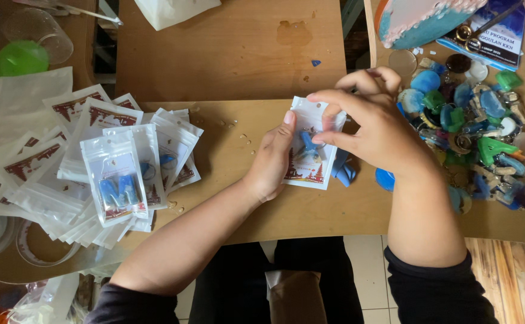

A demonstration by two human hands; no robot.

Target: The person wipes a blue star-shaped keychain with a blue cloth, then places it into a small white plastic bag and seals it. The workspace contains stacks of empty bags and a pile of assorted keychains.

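White plastic pouch [311, 157] with a blue keychain charm [308, 143] inside lay flat on the wooden table [226, 66], right between both hands, its long axis running away from the person. Left hand [271, 163] pressed the pouch's left edge, thumb up along it. Right hand [375, 123] pinched the top right corner, fingers closed there (equally near). Filled pouches [115, 180] were stacked well to the left; loose resin charms [472, 129] were heaped just to the right.

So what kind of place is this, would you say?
Probably a small craft or souvenir packing table: a heap of resin keychains, a stack of filled zip pouches, and both hands closing one pouch on the wooden tabletop.
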